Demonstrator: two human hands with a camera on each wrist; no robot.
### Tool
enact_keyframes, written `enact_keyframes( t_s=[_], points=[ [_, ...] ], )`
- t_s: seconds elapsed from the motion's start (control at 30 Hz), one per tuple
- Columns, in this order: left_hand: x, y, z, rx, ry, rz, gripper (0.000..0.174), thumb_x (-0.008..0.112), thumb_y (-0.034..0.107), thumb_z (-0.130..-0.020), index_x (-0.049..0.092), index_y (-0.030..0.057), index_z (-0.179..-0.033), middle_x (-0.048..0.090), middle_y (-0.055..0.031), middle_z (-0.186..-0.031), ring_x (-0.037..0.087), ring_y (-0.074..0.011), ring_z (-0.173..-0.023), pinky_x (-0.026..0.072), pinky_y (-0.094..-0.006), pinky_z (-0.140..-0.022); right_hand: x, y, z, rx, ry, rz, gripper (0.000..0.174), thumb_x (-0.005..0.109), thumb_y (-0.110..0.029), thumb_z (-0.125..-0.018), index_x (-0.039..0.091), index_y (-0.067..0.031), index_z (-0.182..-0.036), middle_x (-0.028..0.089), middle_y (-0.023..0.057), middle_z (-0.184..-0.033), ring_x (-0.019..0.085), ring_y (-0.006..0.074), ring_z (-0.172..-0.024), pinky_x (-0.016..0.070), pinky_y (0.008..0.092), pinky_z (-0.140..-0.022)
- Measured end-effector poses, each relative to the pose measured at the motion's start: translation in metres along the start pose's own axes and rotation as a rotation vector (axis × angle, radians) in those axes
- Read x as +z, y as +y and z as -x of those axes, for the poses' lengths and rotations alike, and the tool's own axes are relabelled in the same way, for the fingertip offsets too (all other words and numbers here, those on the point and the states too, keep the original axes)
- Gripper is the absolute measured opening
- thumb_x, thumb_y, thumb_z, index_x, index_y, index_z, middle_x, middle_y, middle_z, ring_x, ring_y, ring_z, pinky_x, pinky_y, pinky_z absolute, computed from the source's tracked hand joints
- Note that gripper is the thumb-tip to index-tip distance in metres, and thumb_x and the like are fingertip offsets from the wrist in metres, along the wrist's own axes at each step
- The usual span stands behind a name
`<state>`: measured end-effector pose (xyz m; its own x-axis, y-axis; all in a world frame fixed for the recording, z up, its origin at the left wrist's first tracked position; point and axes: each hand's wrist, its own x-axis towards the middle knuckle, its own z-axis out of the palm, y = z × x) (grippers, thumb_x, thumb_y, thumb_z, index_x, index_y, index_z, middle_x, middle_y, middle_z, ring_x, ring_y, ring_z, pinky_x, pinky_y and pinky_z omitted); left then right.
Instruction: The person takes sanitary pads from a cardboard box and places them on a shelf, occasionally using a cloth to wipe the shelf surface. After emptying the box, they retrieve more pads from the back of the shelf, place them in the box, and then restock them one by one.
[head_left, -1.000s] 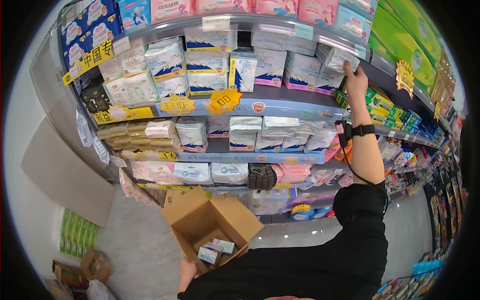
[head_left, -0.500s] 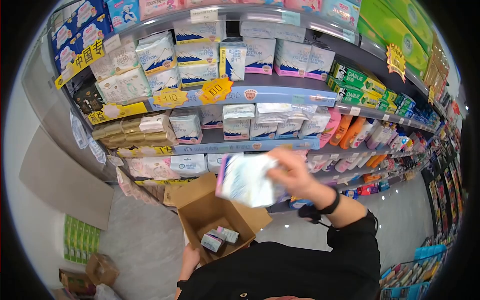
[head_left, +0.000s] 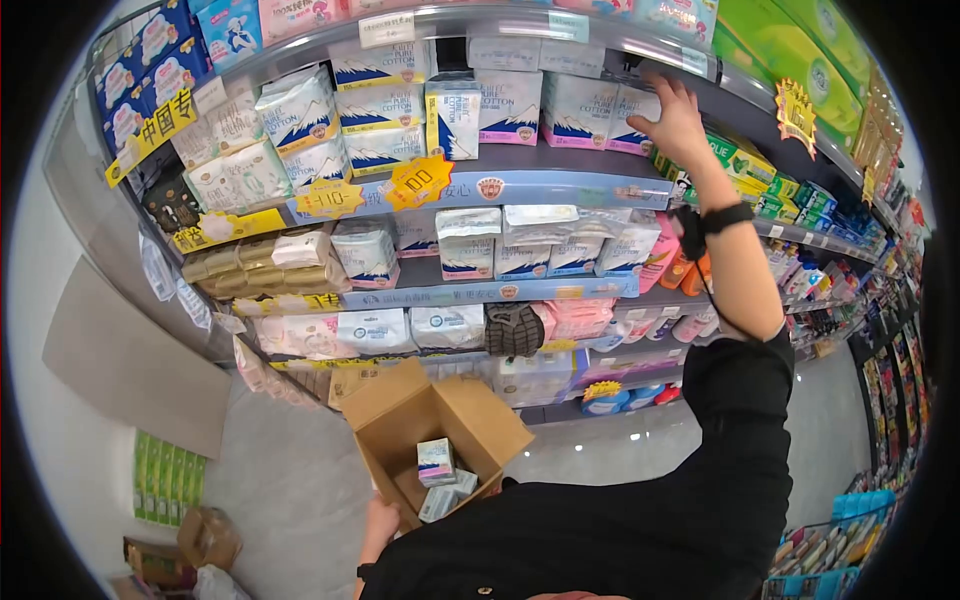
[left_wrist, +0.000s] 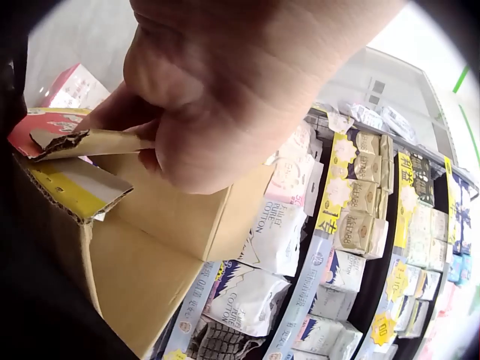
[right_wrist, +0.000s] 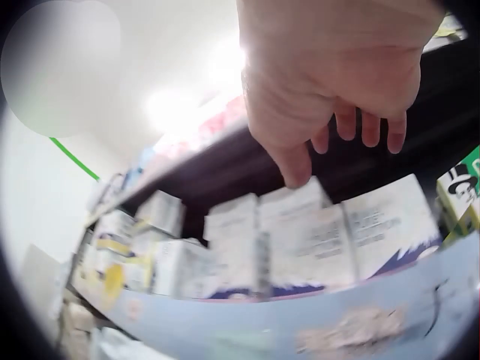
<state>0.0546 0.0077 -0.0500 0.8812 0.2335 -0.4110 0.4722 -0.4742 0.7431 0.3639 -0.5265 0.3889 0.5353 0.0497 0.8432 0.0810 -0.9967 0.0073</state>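
Note:
My left hand (head_left: 380,524) grips the edge of an open cardboard box (head_left: 398,432) in front of my body. In the left wrist view the fingers curl over a torn flap (left_wrist: 101,142). Inside the box lie several white-and-blue packs (head_left: 435,462), one on top of the others. My right hand (head_left: 680,122) reaches up to the upper shelf with fingers spread and nothing in them. Right by its thumb stands a "Pure Cotton" pack (head_left: 628,125), at the right end of a row. The right wrist view shows the fingertips hanging over the row's tops (right_wrist: 292,196).
Green toothpaste boxes (head_left: 738,165) stand right of the packs. A blue price rail (head_left: 560,190) runs along the shelf front, with another shelf (head_left: 480,297) of packs below. A grey glove (head_left: 513,330) hangs lower down. Cartons (head_left: 208,538) sit on the floor at left.
My right hand took a pack from the shelf's right end, carried it down to the box and released it there. Now it is back up at the shelf. The left hand stays on the box.

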Motion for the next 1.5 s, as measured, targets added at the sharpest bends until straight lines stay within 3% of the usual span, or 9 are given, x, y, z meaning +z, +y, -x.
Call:
enact_keyframes(
  t_s=[0.17,0.33,0.53,0.7,0.93,1.13,1.2,1.43,1.5],
  points=[
    [0.015,-0.021,-0.002,-0.003,0.068,0.077,0.031,0.053,0.007,-0.075,0.060,-0.0068,-0.102,0.066,-0.0260,-0.089,0.065,-0.0378,-0.088,0.0501,-0.0409,-0.075,0.022,-0.005,-0.042,0.120,-0.284,0.158,0.093,0.069,-0.061,-0.067,0.039,-0.0175,-0.142,0.040,0.0129,-0.145,0.033,0.0343,-0.135,0.0316,0.0434,-0.108],
    [0.012,-0.001,0.012,-0.023,0.074,0.057,0.031,0.053,0.007,-0.075,0.061,-0.0074,-0.101,0.066,-0.0251,-0.089,0.067,-0.0353,-0.081,0.0508,-0.0419,-0.072,0.060,0.015,-0.054,0.040,-0.462,-0.019,0.091,0.066,-0.065,-0.067,0.045,-0.0142,-0.139,0.052,0.0169,-0.133,0.047,0.0370,-0.124,0.0354,0.0432,-0.104],
    [0.009,0.006,0.023,-0.064,0.103,0.152,0.030,0.054,0.006,-0.074,0.061,-0.0068,-0.101,0.066,-0.0258,-0.089,0.066,-0.0361,-0.083,0.0508,-0.0419,-0.074,0.036,0.011,-0.029,-0.008,-0.213,-0.193,0.046,0.064,-0.034,-0.082,0.060,-0.0134,-0.124,0.060,0.0165,-0.122,0.058,0.0332,-0.109,0.0438,0.0370,-0.094],
    [0.006,-0.002,0.016,-0.089,0.087,0.012,0.034,0.054,0.003,-0.077,0.060,-0.0062,-0.109,0.067,-0.0200,-0.096,0.064,-0.0301,-0.090,0.0488,-0.0396,-0.079,0.016,-0.005,-0.011,0.005,-0.111,-0.075,0.037,0.064,-0.028,-0.084,0.064,-0.0120,-0.117,0.062,0.0154,-0.117,0.055,0.0340,-0.110,0.0423,0.0369,-0.095],
    [0.007,0.002,0.024,-0.031,0.109,0.023,0.034,0.054,0.009,-0.076,0.060,-0.0057,-0.107,0.065,-0.0271,-0.097,0.063,-0.0399,-0.095,0.0482,-0.0426,-0.081,-0.069,-0.089,0.075,-0.288,0.518,-0.287,0.032,0.069,-0.003,-0.076,0.066,-0.0047,-0.108,0.064,0.0112,-0.109,0.055,0.0295,-0.108,0.0414,0.0391,-0.094],
    [0.001,0.027,0.027,-0.023,0.093,-0.104,0.034,0.055,0.013,-0.076,0.061,-0.0050,-0.104,0.064,-0.0294,-0.096,0.061,-0.0442,-0.095,0.0487,-0.0461,-0.080,-0.056,-0.185,0.171,-0.476,-0.186,-0.969,0.050,0.077,-0.021,-0.071,0.061,-0.0108,-0.117,0.061,0.0105,-0.114,0.051,0.0357,-0.116,0.0335,0.0525,-0.100],
    [0.000,0.030,0.023,-0.047,0.074,-0.188,0.034,0.056,0.013,-0.076,0.060,-0.0060,-0.103,0.063,-0.0303,-0.095,0.061,-0.0448,-0.095,0.0487,-0.0468,-0.080,-0.043,-0.204,0.192,-0.596,-0.360,-0.767,0.047,0.075,-0.029,-0.074,0.060,-0.0215,-0.118,0.055,0.0090,-0.120,0.041,0.0378,-0.124,0.0302,0.0633,-0.096],
    [0.015,-0.005,0.012,0.067,0.046,-0.037,0.032,0.059,0.011,-0.075,0.061,-0.0090,-0.100,0.063,-0.0316,-0.091,0.063,-0.0442,-0.089,0.0495,-0.0456,-0.077,0.019,-0.085,0.053,0.061,0.210,-0.625,0.058,0.073,-0.030,-0.075,0.054,-0.0028,-0.123,0.057,0.0195,-0.118,0.053,0.0351,-0.112,0.0412,0.0395,-0.096],
    [0.019,-0.013,0.007,0.038,0.045,-0.101,0.031,0.059,0.011,-0.075,0.061,-0.0086,-0.099,0.064,-0.0306,-0.090,0.064,-0.0432,-0.088,0.0498,-0.0451,-0.076,0.026,-0.060,0.013,0.339,0.047,-0.683,0.087,0.078,-0.037,-0.071,0.038,0.0067,-0.135,0.051,0.0271,-0.127,0.053,0.0333,-0.115,0.0439,0.0371,-0.094]
  ],
)
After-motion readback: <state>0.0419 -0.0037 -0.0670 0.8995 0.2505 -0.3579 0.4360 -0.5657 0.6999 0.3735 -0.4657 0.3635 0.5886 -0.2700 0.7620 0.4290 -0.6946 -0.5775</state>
